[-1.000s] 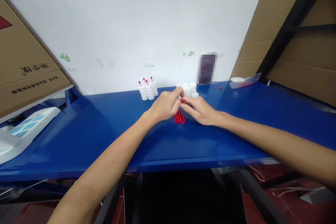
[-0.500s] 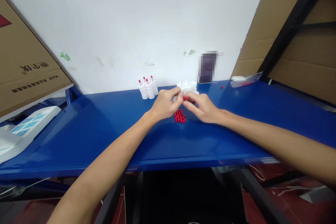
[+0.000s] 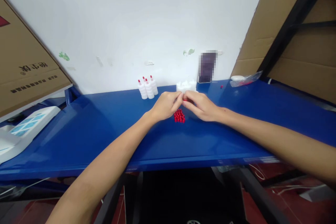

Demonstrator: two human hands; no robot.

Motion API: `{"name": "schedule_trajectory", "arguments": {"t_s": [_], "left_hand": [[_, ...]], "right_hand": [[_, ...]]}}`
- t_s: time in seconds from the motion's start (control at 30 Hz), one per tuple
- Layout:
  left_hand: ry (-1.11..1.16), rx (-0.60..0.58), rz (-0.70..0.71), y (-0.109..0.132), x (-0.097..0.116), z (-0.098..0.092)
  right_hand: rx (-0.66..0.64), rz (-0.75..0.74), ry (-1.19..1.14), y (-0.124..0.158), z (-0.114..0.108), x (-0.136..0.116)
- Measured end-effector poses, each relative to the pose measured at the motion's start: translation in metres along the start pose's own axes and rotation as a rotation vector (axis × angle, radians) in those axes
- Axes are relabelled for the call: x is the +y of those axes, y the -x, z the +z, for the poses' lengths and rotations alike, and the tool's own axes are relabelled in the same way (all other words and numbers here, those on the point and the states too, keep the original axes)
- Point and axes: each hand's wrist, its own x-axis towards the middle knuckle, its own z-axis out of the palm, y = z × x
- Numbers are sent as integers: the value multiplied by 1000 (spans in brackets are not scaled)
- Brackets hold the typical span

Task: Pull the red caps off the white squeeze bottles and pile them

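Observation:
My left hand (image 3: 166, 105) and my right hand (image 3: 201, 105) meet above the table, fingertips touching. A small red cap (image 3: 185, 100) shows between my right thumb and fingers. My left fingers are pinched against it; whatever they hold is hidden now, though a whitish piece showed there earlier. Just below my hands, several red caps (image 3: 179, 116) stand grouped on the blue table (image 3: 110, 129). Behind my fingers is a cluster of white pieces (image 3: 186, 85), partly covered. Several white bottles with red tips (image 3: 148, 89) stand upright left of my hands.
A phone-like dark device (image 3: 206, 68) leans on the wall. A clear plastic bag (image 3: 246, 79) and a single red cap (image 3: 221, 86) lie to the right. Cardboard boxes (image 3: 28, 52) flank both sides. A white device with blue panels (image 3: 28, 126) sits at the left.
My fingers have closed in together, so the whitish piece is hidden and less of the red cap shows. Both hands stay in nearly the same place.

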Motion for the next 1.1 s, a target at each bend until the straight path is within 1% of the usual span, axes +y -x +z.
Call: {"name": "schedule_trajectory", "arguments": {"t_s": [0.13, 0.3, 0.43, 0.53, 0.7, 0.9, 1.0, 1.1], "left_hand": [[33, -58, -31, -2, 2, -2], [13, -76, -35, -2, 1, 0], [-125, -144, -17, 1, -7, 1], [-158, -182, -41, 3, -17, 0], [-164, -123, -114, 7, -34, -3], [-170, -91, -213, 10, -48, -2], [-194, -66, -263, 11, -53, -1], [-187, 1, -312, 11, -56, -2]], "right_hand": [[-14, -19, 31, 1, 2, 4], [-38, -23, 33, 1, 3, 6], [1, 25, -45, 1, 1, 4], [-8, 50, -71, 2, 0, 3], [-85, 138, -37, 1, 2, 10], [-230, 245, 56, 2, 6, 28], [-259, 260, 86, 3, 8, 32], [-267, 271, 101, 2, 9, 33]]}}
